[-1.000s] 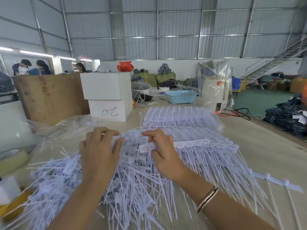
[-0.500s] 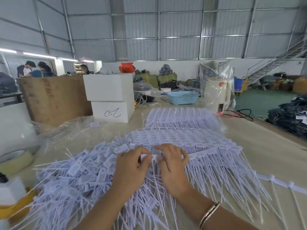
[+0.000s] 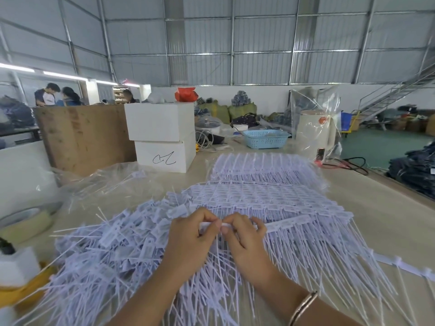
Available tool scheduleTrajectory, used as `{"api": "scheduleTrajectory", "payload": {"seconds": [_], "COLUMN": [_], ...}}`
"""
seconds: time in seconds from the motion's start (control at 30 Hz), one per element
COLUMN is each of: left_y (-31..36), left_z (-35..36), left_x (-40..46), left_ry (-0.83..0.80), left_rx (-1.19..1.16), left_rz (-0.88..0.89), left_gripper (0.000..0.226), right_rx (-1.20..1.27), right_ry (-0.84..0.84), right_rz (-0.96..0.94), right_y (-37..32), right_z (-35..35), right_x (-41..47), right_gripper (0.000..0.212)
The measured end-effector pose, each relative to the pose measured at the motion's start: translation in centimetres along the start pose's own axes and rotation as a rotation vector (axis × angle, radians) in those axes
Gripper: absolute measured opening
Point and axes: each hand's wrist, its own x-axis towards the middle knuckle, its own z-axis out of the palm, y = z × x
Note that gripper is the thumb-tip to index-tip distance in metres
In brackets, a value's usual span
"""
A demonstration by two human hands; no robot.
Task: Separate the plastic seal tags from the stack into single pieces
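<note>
Both the left hand (image 3: 195, 234) and the right hand (image 3: 244, 236) pinch one strip of seal tags (image 3: 284, 224), thumbs meeting; its long axis runs rightward across the stack (image 3: 270, 198)

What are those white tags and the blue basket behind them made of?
The tags look like thin moulded plastic, matte white: flat label heads joined in rows, with long, slim, bendy tails. The basket looks like rigid plastic, light blue, with a perforated lattice wall. Both are judged by look alone.
</note>
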Motion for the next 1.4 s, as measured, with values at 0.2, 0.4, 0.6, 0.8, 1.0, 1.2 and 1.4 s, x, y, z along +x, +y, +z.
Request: {"api": "scheduleTrajectory", "payload": {"seconds": [0.2,0.4,0.6,0.8,1.0,1.2,1.4], "left_y": [0.0,-0.2,-0.3,-0.3,0.1,0.6,0.7], "left_z": [0.0,0.0,0.0,0.2,0.0,-0.1,-0.1], "left_x": [-0.2,-0.1,-0.2,-0.3,-0.2,-0.1,0.0], "left_ry": [0.018,-0.007,0.026,0.017,-0.011,-0.029,-0.038], "left_rx": [0.02,0.094,0.093,0.133,-0.053,-0.164,-0.202], "left_rz": [0.032,0.043,0.007,0.014,-0.133,-0.175,-0.186], "left_gripper": [0.013,0.009,0.011,0.019,0.02,0.018,0.022], "right_rx": [0.035,-0.011,0.161,0.002,0.007,0.053,0.047], "right_ry": [-0.005,-0.027,-0.303,-0.124,-0.031,0.019,0.039], "right_rz": [-0.004,-0.08,-0.001,-0.145,-0.179,-0.208,-0.223], "right_y": [0.0,0.3,0.5,1.7,1.5,1.4,1.3], "right_z": [0.0,-0.7,-2.5,-1.3,-1.1,-1.3,-1.3], "right_x": [-0.1,1.2,2.7,1.4,1.2,1.2,1.1], "right_gripper": [0.027,0.013,0.011,0.023,0.013,0.014,0.028]}}
